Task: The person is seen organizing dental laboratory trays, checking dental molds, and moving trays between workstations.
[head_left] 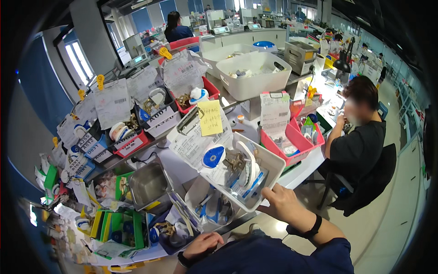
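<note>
Where the right hand (284, 204) clamps its grip on the near corner of a white rectangular plastic tray (269, 160), the tray sits tilted over the worktop (303, 170), seemingly so its contents face the wearer: a blue-and-white round case (213, 157) and dental casts. A yellow sticky note (210, 118) is clipped to the white barcoded form at its far end. The left hand (203, 245) rests at the worktop's near edge, fingers loosely curled, holding nothing. A pink plastic basket (296, 142) behind carries another barcoded slip.
</note>
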`<state>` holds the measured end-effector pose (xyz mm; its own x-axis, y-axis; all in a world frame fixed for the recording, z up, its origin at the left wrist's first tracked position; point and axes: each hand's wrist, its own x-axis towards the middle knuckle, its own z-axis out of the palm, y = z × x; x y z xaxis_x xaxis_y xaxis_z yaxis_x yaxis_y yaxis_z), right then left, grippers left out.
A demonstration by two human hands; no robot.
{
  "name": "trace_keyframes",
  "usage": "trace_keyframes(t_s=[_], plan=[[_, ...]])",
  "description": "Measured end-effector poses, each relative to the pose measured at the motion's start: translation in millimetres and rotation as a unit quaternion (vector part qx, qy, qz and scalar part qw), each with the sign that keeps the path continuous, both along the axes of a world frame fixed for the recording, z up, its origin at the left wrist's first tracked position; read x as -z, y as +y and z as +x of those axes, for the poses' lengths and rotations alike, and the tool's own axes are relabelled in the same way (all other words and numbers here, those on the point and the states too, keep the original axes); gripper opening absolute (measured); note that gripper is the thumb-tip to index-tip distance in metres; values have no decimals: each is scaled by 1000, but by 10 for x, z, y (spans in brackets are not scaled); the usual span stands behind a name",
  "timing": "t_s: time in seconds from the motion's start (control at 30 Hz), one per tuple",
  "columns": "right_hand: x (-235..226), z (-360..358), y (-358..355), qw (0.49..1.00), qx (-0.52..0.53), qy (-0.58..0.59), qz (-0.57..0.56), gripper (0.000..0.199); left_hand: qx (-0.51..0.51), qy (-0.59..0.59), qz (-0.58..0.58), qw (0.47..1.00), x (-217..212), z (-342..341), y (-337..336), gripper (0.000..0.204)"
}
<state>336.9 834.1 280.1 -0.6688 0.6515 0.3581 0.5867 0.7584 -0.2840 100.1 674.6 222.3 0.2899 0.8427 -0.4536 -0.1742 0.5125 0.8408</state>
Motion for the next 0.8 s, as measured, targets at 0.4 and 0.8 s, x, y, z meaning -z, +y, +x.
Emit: trace_keyframes(t_s=[0.4,0.8], plan=[[-111,131,-21,999,-45,3,-28,39,-56,-133,51,988,-218,418,398,48],[-284,387,300,995,-92,-10,-32,37,-103,-134,44,985,-162,850,644,54]])
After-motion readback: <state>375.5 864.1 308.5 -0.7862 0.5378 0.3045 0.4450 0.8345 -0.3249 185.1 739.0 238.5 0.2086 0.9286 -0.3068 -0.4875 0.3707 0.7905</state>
